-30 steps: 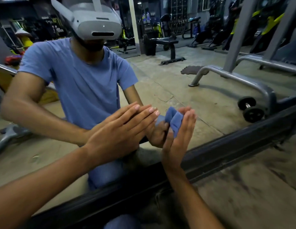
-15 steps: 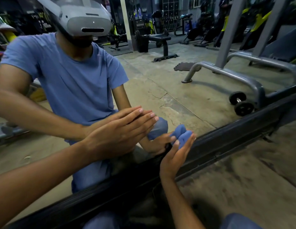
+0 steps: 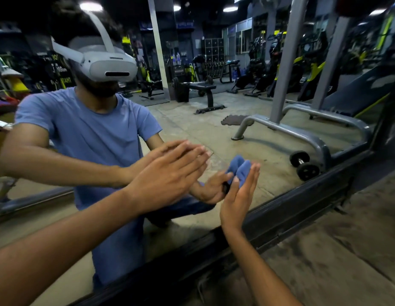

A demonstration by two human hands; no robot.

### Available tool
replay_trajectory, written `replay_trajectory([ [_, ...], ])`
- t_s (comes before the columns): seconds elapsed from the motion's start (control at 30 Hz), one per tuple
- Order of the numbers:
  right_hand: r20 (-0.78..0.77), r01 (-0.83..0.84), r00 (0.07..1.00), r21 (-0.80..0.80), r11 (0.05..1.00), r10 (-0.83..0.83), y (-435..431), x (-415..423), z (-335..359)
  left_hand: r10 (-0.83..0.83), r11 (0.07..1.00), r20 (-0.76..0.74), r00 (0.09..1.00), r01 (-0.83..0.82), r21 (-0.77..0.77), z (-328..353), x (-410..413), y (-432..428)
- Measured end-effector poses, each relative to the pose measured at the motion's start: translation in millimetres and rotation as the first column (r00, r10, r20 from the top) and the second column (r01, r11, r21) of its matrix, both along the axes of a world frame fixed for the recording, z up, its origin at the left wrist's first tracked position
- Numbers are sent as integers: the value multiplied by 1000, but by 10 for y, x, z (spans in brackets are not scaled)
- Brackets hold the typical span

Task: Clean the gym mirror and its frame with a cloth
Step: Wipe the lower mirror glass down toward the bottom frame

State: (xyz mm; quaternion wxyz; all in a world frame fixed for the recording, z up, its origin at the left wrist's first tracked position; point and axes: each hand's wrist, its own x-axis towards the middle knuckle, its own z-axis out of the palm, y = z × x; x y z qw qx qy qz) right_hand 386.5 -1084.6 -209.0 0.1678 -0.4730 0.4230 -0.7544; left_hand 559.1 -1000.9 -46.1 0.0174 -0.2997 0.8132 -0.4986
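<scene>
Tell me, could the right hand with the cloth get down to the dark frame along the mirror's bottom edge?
Probably yes: the right hand presses the blue cloth on the glass just above the frame, with nothing between them.

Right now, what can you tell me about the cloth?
The cloth is blue, soft-looking fabric, bunched into a small wad with two rounded folds showing. The right hand presses it flat against the mirror, low down, just above the dark frame; straight fingers cover its right side. Its reflection meets it at the glass. The left hand does not touch it.
</scene>
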Motion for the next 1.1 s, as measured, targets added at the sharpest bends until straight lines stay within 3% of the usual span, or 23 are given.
replay_trajectory([
  [0.07,137,37,989,93,995,-49,-152,-100,308,41,994,-21,999,-43,-99,315,-37,-51],
  [0.13,138,57,988,81,995,-68,-235,-93,706,100,978,-98,990,-116,-174,476,-101,-98],
  [0.23,-126,29,991,-123,992,-45,-141,68,1023,100,968,-132,986,-127,-219,439,-150,-147],
  [0.3,-363,-47,931,-230,972,-40,-50,94,920,95,969,-134,986,-123,-215,439,-141,-168],
  [0.37,-479,-88,876,-279,956,-59,-66,-41,781,108,966,-142,984,-137,-221,459,-135,-151],
  [0.47,-312,-3,948,-208,978,-64,-251,-212,1040,135,969,-140,981,-160,-186,540,-191,-100],
  [0.57,-122,94,986,-183,979,-117,-381,-149,1670,83,964,-104,991,-106,-244,810,-332,-123],
  [0.67,-271,47,954,-285,957,-128,-334,-99,1914,99,939,-191,977,-155,-306,1127,-389,-195],
  [0.73,-496,-44,850,-402,914,-177,-306,-200,1787,156,916,-235,959,-230,-329,1196,-350,-248],
  [0.8,-621,-128,754,-458,880,-213,-398,-429,1701,188,907,-222,957,-256,-335,1171,-348,-270],
  [0.83,-606,-119,770,-445,888,-200,-461,-523,1736,179,910,-217,960,-246,-335,1151,-359,-278],
  [0.97,-308,28,943,-296,955,-123,-600,-510,2430,146,911,-262,954,-233,-340,1144,-347,-259],
  [1.03,-364,9,919,-357,934,-148,-501,-346,2689,122,901,-328,937,-243,-359,1164,-350,-238],
  [1.1,-545,-101,814,-476,873,-203,-396,-272,2656,98,892,-377,921,-250,-378,1166,-343,-235],
])
